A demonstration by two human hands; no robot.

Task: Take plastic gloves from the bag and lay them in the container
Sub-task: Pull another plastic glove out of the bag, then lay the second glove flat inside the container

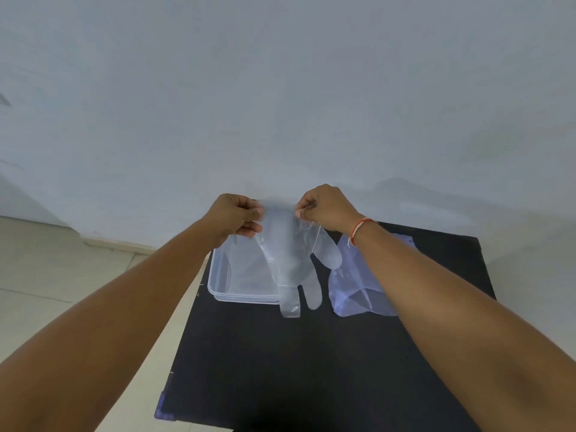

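A clear plastic glove (291,254) hangs in the air with its cuff up and its fingers pointing down. My left hand (237,218) pinches the cuff's left corner and my right hand (327,207) pinches the right corner. The glove hangs over the right part of a clear rectangular container (218,285) that stands on the black table, and its fingertips reach below the container's near rim. The plastic bag (355,285) lies flat on the table to the right of the container, partly hidden by my right forearm.
The black table (296,369) is small, with its left edge close beside the container. A white wall rises just behind it. Pale floor tiles (62,275) show to the left.
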